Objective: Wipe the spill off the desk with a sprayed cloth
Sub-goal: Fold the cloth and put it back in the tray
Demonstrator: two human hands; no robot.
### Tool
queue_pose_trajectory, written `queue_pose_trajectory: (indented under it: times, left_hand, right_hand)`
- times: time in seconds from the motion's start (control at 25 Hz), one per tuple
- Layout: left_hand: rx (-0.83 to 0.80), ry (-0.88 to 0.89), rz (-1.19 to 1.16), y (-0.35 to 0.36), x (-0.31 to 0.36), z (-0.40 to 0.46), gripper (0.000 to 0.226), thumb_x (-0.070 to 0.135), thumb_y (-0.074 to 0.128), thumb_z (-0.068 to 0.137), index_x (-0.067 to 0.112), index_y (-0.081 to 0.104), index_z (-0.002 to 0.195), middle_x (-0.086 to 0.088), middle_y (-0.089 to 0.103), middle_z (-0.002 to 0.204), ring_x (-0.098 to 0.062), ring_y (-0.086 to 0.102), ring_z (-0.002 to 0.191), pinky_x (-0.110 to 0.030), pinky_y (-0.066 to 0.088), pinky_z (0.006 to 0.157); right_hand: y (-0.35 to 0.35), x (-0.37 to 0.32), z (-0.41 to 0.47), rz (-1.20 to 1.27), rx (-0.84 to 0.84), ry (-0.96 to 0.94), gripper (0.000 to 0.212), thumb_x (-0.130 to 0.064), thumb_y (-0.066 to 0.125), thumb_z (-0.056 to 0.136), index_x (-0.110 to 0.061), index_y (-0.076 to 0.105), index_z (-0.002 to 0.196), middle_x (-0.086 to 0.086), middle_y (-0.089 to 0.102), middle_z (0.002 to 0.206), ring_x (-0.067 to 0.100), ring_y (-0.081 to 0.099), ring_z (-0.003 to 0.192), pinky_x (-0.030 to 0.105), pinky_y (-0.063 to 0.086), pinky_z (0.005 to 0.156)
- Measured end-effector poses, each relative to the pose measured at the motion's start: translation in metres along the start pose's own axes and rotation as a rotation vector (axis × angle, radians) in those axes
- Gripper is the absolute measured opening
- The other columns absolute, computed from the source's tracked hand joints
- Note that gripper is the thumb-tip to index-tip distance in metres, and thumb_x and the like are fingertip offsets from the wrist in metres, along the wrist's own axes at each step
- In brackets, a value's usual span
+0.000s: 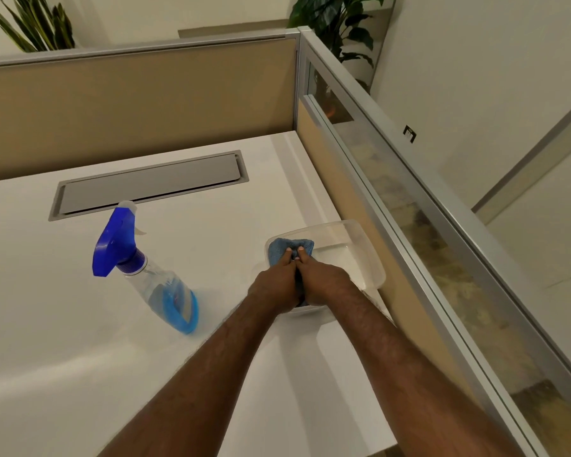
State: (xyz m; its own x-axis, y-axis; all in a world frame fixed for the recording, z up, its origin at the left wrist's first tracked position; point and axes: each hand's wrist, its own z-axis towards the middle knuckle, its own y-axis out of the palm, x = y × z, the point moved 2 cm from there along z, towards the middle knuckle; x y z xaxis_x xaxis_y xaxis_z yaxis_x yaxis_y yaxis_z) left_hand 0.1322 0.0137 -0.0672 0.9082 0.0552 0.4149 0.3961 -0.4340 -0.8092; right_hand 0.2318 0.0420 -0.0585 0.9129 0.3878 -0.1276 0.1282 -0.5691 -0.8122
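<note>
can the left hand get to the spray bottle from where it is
Probably yes: the spray bottle stands upright on the desk, nothing between it and the left hand, though that hand must first release the blue cloth.

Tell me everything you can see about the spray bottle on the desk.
The spray bottle stands upright on the white desk, left of both hands, and nothing touches it but the desk. It has a dark blue plastic trigger head with a whitish nozzle tip, a blue collar, and a clear plastic body. The body holds a clear liquid and has a light blue band near the base. In this wide-angle view it looks tilted. The nozzle points away from the person, toward the grey cable hatch.
</note>
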Motion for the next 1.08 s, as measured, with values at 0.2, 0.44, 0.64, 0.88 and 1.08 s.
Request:
queue_pose_trajectory:
  times: [0.2,0.44,0.64,0.88,1.08]
  left_hand:
    - [-0.007,-0.175,0.077,0.01,0.001,0.011,0.094,0.048,0.064,0.081,0.026,0.008,0.153,0.006,0.031,0.156,-0.022,0.057,0.12,-0.033,0.046,0.091]
    - [0.048,-0.261,0.067,0.003,0.011,0.002,0.081,0.044,0.055,0.09,0.026,0.006,0.153,0.001,0.049,0.144,-0.023,0.058,0.117,-0.029,0.044,0.082]
    - [0.065,-0.053,0.006,-0.02,0.017,-0.053,0.063,0.04,0.052,0.093,0.028,0.025,0.149,0.004,0.021,0.16,-0.024,0.055,0.121,-0.032,0.044,0.089]
    - [0.211,-0.044,-0.153,0.012,-0.042,-0.17,0.043,0.056,0.045,0.092,0.047,0.042,0.133,0.025,0.051,0.137,0.004,0.055,0.11,-0.015,0.041,0.091]
    - [0.368,-0.272,-0.174,0.043,-0.111,-0.224,0.041,0.051,0.049,0.091,0.041,0.048,0.13,0.023,0.052,0.136,0.0,0.048,0.122,-0.016,0.036,0.099]
  right_hand:
    - [-0.002,-0.003,0.003,-0.126,-0.012,0.068,0.097,-0.04,0.064,0.086,-0.023,-0.005,0.152,-0.004,0.001,0.162,0.03,0.038,0.131,0.04,0.042,0.097]
    - [0.002,-0.001,0.006,0.014,-0.025,0.128,0.088,-0.045,0.059,0.087,-0.023,0.003,0.152,0.007,0.032,0.152,0.032,0.041,0.128,0.04,0.042,0.096]
    - [-0.031,0.008,-0.021,0.175,0.14,0.055,0.045,-0.025,0.056,0.091,-0.017,0.049,0.134,0.009,0.059,0.13,0.029,0.057,0.116,0.041,0.045,0.099]
    - [-0.048,-0.071,-0.066,0.845,0.413,-0.244,0.043,-0.039,0.06,0.09,-0.027,0.05,0.13,-0.005,0.061,0.124,0.013,0.059,0.108,0.03,0.051,0.091]
    - [-0.011,-0.184,-0.063,0.77,0.399,-0.269,0.095,-0.071,0.057,0.073,-0.031,0.017,0.148,-0.007,0.03,0.154,0.015,0.034,0.137,0.035,0.035,0.108]
